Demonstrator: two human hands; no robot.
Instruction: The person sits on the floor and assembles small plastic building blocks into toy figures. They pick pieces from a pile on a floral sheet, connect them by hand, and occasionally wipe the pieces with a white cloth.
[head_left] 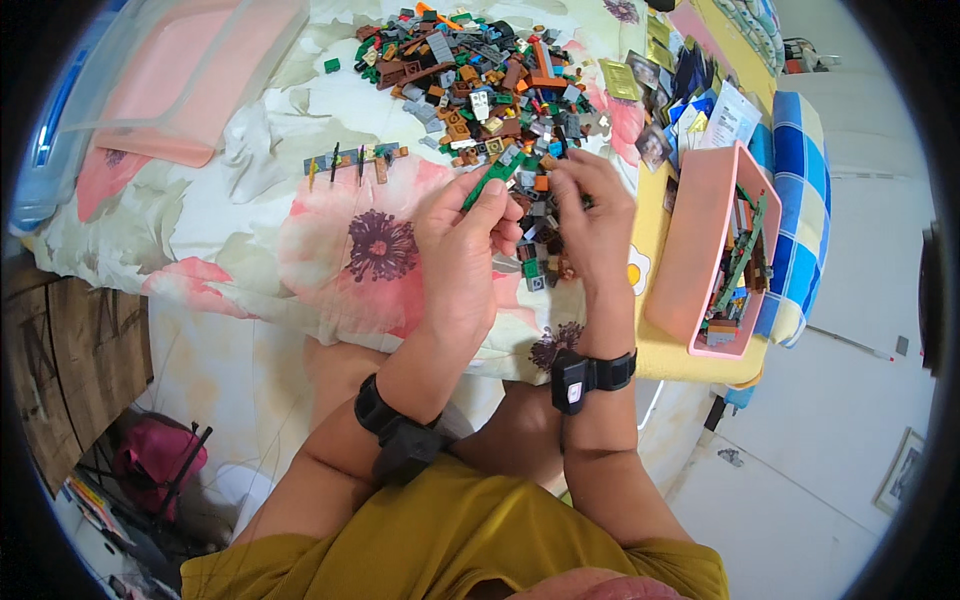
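My left hand (458,235) is closed, with a long green building-brick plate (494,180) pinched between thumb and fingers and tilted up to the right. Just right of it, my right hand (598,205) reaches over the loose bricks with its fingers curled together. A small brown brick (548,162) shows at its fingertips, but whether they grip it I cannot tell. Beyond both hands spreads a big heap of mixed building bricks (480,105) in brown, grey, green, orange and black. To the left lies a flat grey-blue strip of joined pieces (345,163) with thin sticks standing on it.
A flowered cloth (240,230) covers the work surface. At right, a pink bin (690,250) holds several bricks and built parts. Packets and cards (700,110) lie behind it, beside a blue checked cushion (800,200). A clear plastic box (265,50) stands at far left.
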